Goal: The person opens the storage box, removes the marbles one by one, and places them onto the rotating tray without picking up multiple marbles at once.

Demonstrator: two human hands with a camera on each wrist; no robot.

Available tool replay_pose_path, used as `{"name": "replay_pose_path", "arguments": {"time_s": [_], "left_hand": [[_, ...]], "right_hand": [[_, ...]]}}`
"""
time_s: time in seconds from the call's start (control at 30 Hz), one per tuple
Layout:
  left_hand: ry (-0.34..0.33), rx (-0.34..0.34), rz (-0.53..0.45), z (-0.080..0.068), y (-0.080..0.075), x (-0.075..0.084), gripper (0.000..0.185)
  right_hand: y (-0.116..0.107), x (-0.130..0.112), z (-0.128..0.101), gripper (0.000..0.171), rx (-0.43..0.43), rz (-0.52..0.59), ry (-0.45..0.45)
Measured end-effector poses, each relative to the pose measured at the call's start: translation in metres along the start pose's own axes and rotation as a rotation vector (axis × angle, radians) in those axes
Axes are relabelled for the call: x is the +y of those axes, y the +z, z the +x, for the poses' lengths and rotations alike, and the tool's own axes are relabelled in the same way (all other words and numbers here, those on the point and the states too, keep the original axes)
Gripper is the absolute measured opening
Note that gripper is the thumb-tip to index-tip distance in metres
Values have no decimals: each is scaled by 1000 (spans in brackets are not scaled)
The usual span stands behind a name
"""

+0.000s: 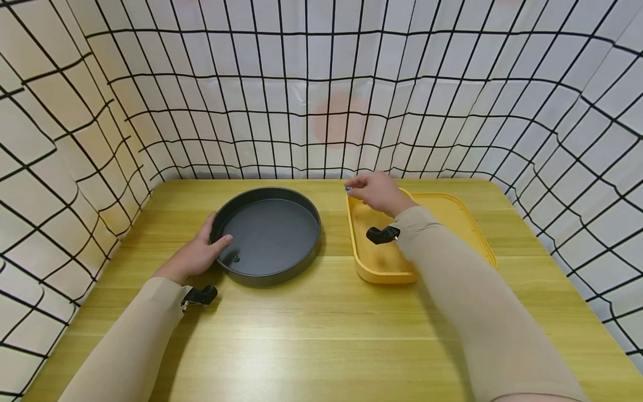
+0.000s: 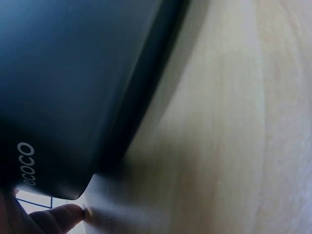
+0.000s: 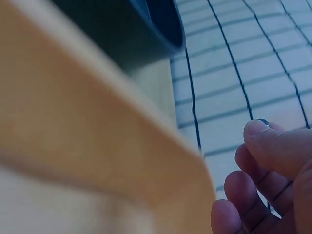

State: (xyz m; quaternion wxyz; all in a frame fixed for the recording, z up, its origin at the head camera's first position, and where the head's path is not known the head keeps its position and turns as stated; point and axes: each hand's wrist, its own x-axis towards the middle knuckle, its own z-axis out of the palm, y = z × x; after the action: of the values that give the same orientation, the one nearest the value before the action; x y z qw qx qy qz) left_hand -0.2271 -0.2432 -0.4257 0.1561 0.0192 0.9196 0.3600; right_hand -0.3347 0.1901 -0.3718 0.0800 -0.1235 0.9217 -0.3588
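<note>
My left hand (image 1: 198,254) holds the left rim of a round dark grey tray (image 1: 271,234), thumb over the rim and fingers along the outer wall. Close up, the left wrist view shows the tray's side (image 2: 73,97) with "ecoco" printed on it. Inside the tray, near my thumb, lies a small dark green piece (image 1: 236,258). My right hand (image 1: 377,192) is above the far left corner of a yellow rectangular bin (image 1: 369,276). Between its thumb and forefinger it pinches a small blue piece (image 1: 348,188), too small to make out its kind; the fingertips mostly hide it.
Both containers stand on a wooden table (image 1: 301,335). A flat yellow lid-like tray (image 1: 452,218) lies right of the bin, partly behind my right sleeve. Black wire mesh (image 1: 306,78) backed by white sheeting encloses the back and sides. A black wrist mount (image 1: 382,234) overhangs the bin.
</note>
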Motion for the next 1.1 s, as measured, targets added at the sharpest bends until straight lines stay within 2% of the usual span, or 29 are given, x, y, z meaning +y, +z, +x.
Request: {"name": "replay_pose_path", "arguments": {"time_s": [0.27,0.67,0.93,1.1], "left_hand": [[-6,-7,-21,2,0,-1,96],[-1,-6,-13,2,0,-2,95],[3,-9,-17,2,-1,-1,96],[-9,-19,-36,1,-2,1,96]], "right_hand": [[15,-34,1,30,-28,63,-19],[38,-72,2,29,-97,34,-81],[54,-85,2,30,-145,36,-115],[60,-89,1,31,-149,-14,-140]]}}
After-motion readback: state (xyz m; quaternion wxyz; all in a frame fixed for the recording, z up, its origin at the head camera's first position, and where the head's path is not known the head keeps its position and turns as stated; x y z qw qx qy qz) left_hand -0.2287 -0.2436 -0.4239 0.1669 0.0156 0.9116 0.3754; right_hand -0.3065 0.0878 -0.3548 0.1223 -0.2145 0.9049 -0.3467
